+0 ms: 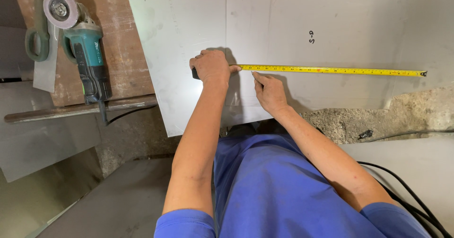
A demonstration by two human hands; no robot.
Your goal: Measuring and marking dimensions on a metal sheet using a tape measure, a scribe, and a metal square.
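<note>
Rough concrete floor (pixel 142 134) here, kind of a workshop spot, with a big pale sheet of metal (pixel 302 25) laid flat and filling most of the head view. More grey sheet pieces lie around the lower left and lower right, so it's metal pretty much everywhere.

Left hand (pixel 211 67) is wrapped around the dark case of a tape measure (pixel 331 70), fingers (pixel 201 58) curled tight over it so you barely see the case at all, thumb pressed down on the yellow blade right where it comes out. The blade runs straight away from those fingers to the right across the sheet, lying flat on it, and its end hook sits near the sheet's far right edge.

Right hand (pixel 269 92) is just below the blade, close beside the left hand. Its fingers are bunched together and pointing up at the tape, tips touching or nearly touching the blade's lower edge. Can't tell if it's pinching a marker or anything, it's too small to see, so I'll leave that.

Well off to the left of the left fingers, an angle grinder (pixel 85 44) with a teal body and a flap disc lies on a brown board (pixel 123 53). Green-handled snips (pixel 38 30) sit just past it, further left. A rusty steel bar (pixel 80 109) crosses under the board. Black cables (pixel 406 190) snake along by the right elbow, at the bottom right.
</note>
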